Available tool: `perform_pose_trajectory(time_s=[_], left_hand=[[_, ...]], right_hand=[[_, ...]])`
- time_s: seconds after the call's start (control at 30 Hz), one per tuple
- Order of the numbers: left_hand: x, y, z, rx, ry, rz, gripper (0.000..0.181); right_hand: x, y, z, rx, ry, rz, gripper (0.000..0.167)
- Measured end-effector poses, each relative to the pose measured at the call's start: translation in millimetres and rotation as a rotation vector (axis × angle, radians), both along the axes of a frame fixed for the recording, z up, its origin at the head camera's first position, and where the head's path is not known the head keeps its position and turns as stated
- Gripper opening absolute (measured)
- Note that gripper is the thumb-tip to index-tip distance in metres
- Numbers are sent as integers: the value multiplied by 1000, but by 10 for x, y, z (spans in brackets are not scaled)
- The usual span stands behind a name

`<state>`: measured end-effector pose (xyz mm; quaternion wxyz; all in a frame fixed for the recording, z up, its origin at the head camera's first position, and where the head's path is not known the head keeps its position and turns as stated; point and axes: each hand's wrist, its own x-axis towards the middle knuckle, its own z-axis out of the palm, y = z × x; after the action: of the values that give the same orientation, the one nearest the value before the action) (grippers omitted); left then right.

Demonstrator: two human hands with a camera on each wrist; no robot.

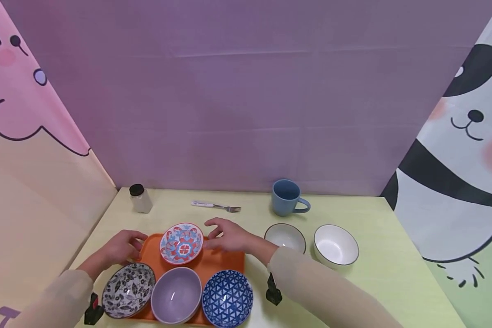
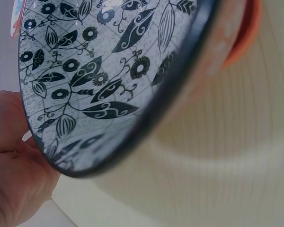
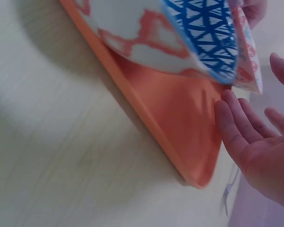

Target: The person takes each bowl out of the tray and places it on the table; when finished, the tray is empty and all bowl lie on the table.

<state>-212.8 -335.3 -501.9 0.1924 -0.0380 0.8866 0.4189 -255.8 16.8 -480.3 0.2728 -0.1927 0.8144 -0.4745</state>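
An orange tray (image 1: 225, 260) holds a small red-and-blue patterned bowl (image 1: 182, 243) at its back, with a black-and-white floral bowl (image 1: 129, 290), a lilac bowl (image 1: 176, 295) and a blue triangle-patterned bowl (image 1: 228, 298) in front. My left hand (image 1: 120, 247) is at the tray's back left corner, fingers loosely bent; whether it touches the tray is unclear. The left wrist view shows that hand (image 2: 19, 161) partly hidden by the floral bowl (image 2: 94, 90). My right hand (image 1: 228, 235) is just right of the small bowl; its fingers (image 3: 236, 120) are spread, holding nothing.
Behind the tray lie a jar with a black lid (image 1: 141, 199) and a fork (image 1: 216, 207). A blue mug (image 1: 285, 198) stands at the back. Two white bowls are on the right, one (image 1: 286, 237) partly behind my right forearm, the other (image 1: 336, 245) farther right.
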Motion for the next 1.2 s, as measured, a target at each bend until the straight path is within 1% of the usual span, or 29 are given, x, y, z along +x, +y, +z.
perform_pose_trajectory(time_s=[0.17, 0.27, 0.3, 0.43, 0.63, 0.7, 0.9, 0.93, 1.03, 1.2], left_hand=[[-18, 0, -12, 9, -7, 5, 55], [-11, 3, -2, 14, -14, 13, 55], [-6, 3, 4, 16, -15, 7, 55], [13, 8, 20, 18, -20, 8, 55], [41, 7, 38, 16, -19, 10, 54], [51, 4, 45, 20, -21, 5, 55], [80, 4, 46, 22, -34, 14, 55], [84, 6, 43, 22, -38, 22, 55], [94, 4, 34, 20, -39, 27, 56], [108, -11, 18, 18, -36, 37, 56]], right_hand=[[-3, -67, -105, -28, -78, 9, 67], [-9, -112, -140, -37, -114, 8, 66], [-11, -124, -149, -41, -128, 5, 67], [-34, -170, -162, -77, -196, -9, 69], [-67, -209, -157, -96, -251, 10, 68], [-68, -218, -160, -101, -270, 17, 70], [-38, -242, -203, -161, -332, 45, 72], [-32, -245, -210, -171, -340, 49, 72], [-22, -256, -223, -205, -377, 38, 71], [-9, -282, -238, -245, -429, -5, 67]])
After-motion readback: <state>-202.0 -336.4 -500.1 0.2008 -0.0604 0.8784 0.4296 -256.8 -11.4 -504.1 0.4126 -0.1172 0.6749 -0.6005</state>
